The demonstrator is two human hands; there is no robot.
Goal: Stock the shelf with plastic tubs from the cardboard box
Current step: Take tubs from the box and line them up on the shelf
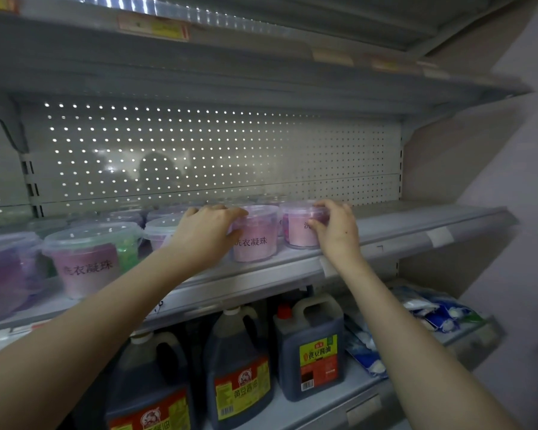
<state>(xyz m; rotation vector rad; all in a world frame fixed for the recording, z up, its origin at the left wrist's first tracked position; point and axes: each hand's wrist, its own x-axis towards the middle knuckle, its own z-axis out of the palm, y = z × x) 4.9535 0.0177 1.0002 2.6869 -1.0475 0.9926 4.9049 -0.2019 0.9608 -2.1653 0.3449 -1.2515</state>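
your left hand [206, 231] curls round one tub [257, 235] at mid-frame and your right hand [334, 226] round its neighbour [298, 226], both on the shelf [423, 226]. a row already stands at left; bare shelf remains at right, and the box is out of view.

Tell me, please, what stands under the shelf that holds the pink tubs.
Under that shelf stand three dark soy sauce jugs and, to their right, blue-and-white packets. The jugs hide whatever stands behind them, and the right forearm covers part of the packets.
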